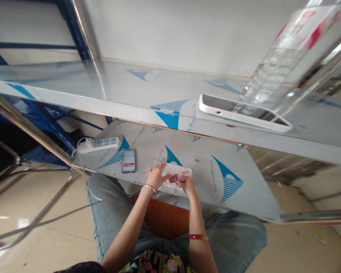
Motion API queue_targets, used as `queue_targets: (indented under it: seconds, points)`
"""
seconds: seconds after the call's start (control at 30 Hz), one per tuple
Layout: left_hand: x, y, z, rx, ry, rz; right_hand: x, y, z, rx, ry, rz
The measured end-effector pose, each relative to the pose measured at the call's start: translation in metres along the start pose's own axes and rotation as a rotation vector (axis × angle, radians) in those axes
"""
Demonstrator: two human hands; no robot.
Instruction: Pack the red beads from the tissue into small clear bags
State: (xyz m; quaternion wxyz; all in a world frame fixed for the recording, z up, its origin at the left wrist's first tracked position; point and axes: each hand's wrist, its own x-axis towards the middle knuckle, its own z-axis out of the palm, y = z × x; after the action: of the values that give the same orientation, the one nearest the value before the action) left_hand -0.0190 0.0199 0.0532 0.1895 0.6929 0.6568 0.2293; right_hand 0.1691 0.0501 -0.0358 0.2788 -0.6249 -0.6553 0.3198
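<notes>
A small dark red beaded piece [173, 178] is over a white sheet or shallow tray [187, 172] on the lower shelf. My right hand [185, 183] is closed, its fingertips pinched at the right side of the beads. To the left of them is my left hand [157, 177], its thumb and fingers apart and the thumb close to the beads. Whether that thumb touches them I cannot tell. Reddish bits lie about on the white surface, too small to name. Behind the tray rests a small clear bag [199, 157] with a few red bits in it.
A blurred-out device [129, 160] lies left of my hands, with a white power strip [106, 143] and its cable farther left. Above runs the upper shelf's edge [125, 113], bearing a white-cased phone [244, 113] and a clear plastic bottle [284, 57].
</notes>
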Motion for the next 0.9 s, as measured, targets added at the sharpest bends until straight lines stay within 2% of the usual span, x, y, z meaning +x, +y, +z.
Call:
queue_targets:
  seconds: [0.07, 0.2, 0.27, 0.4, 0.57, 0.67, 0.9]
  points:
    - [0.000, 0.000, 0.000, -0.007, 0.003, 0.001, 0.001, -0.009, -0.004, 0.108, 0.049, -0.009]
    - [0.000, 0.001, -0.001, -0.036, -0.002, 0.007, 0.000, -0.040, -0.016, 0.293, 0.184, -0.113]
    - [-0.001, 0.002, -0.002, -0.069, -0.012, 0.013, -0.002, -0.056, -0.021, 0.336, 0.205, -0.151]
    - [-0.001, 0.003, -0.002, -0.131, -0.013, 0.026, -0.008, -0.079, -0.024, 0.365, 0.176, -0.211]
    - [0.000, 0.005, -0.002, -0.166, -0.022, 0.026, -0.014, -0.093, -0.023, 0.332, 0.092, -0.237]
    - [0.000, 0.005, -0.001, -0.183, -0.019, 0.019, -0.017, -0.097, -0.022, 0.355, 0.042, -0.205]
    - [0.001, 0.000, 0.002, -0.208, 0.022, 0.066, -0.015, -0.091, -0.019, 0.355, 0.018, -0.182]
